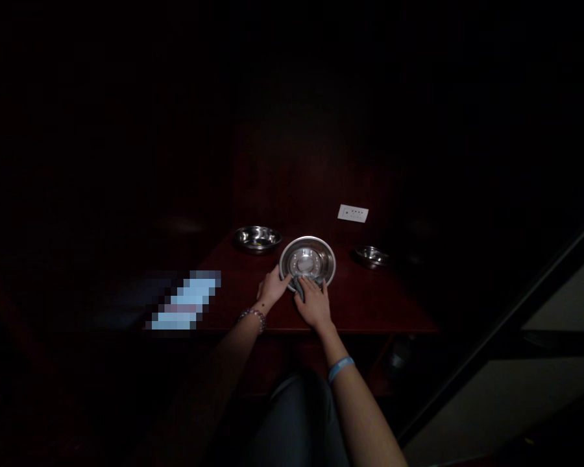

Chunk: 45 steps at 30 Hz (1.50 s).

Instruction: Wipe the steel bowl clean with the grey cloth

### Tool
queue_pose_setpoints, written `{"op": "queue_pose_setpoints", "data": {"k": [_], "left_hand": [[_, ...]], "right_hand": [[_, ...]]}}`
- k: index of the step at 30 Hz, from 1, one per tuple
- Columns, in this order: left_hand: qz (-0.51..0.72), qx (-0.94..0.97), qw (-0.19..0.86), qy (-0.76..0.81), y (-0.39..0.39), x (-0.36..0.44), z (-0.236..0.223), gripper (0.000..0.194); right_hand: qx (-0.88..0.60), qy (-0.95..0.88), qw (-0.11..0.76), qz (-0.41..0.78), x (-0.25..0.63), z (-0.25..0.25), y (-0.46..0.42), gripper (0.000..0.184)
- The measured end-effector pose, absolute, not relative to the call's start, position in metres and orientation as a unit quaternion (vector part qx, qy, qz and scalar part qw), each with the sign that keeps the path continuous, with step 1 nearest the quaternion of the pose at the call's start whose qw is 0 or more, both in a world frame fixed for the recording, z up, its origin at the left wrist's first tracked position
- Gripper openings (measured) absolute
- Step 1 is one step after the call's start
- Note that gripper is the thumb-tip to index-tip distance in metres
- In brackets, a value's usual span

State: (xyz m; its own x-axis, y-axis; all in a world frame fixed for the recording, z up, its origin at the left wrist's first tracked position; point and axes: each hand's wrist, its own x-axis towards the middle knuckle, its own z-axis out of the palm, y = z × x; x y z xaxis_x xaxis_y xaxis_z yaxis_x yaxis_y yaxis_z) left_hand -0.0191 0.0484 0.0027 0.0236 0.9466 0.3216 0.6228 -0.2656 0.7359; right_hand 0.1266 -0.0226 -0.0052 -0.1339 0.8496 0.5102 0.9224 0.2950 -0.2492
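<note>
A round steel bowl [305,254] is tilted toward me above the dark red table [370,305]. My left hand [273,287] grips its rim at the lower left, fingers closed on the edge. At the near side of the bowl, my right hand [314,303] presses a grey cloth [299,285] against the inside. Most of the cloth is hidden under the fingers. Behind and to the left stands a second steel bowl [257,240], with a small yellowish spot inside. Farther right is a smaller steel bowl [371,256].
A white socket panel [353,213] is on the back wall. A bright pixelated rectangle [187,301] lies at the table's left front. Under the table on the right, a clear bottle [400,357] shows dimly. A dark slanting edge [506,311] crosses the right side. Surroundings are very dark.
</note>
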Motion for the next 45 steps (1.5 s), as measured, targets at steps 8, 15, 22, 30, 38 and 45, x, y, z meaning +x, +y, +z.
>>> {"op": "queue_pose_setpoints", "data": {"k": [8,15,22,30,38,45], "left_hand": [[0.391,0.688,0.194,0.58,0.0467,-0.0194,0.0049,0.041],[0.391,0.694,0.192,0.573,0.0462,-0.02,0.0046,0.042],[0.383,0.689,0.204,0.581,0.0426,-0.0198,0.0087,0.043],[0.404,0.689,0.203,0.567,0.0441,-0.0203,0.006,0.043],[0.406,0.686,0.206,0.568,0.0445,-0.0206,0.0063,0.044],[0.41,0.682,0.213,0.567,0.0411,-0.0205,0.0094,0.047]], "right_hand": [[-0.611,-0.731,0.29,-0.089,0.1251,-0.0057,-0.0235,0.046],[-0.637,-0.704,0.298,-0.096,0.1243,-0.0039,-0.0254,0.046],[-0.648,-0.703,0.279,-0.095,0.1237,-0.0011,-0.027,0.047],[-0.643,-0.706,0.28,-0.093,0.1242,-0.0021,-0.0257,0.047],[-0.641,-0.709,0.28,-0.093,0.1239,-0.0029,-0.0245,0.047],[-0.638,-0.71,0.285,-0.091,0.1241,-0.0041,-0.024,0.047]]}}
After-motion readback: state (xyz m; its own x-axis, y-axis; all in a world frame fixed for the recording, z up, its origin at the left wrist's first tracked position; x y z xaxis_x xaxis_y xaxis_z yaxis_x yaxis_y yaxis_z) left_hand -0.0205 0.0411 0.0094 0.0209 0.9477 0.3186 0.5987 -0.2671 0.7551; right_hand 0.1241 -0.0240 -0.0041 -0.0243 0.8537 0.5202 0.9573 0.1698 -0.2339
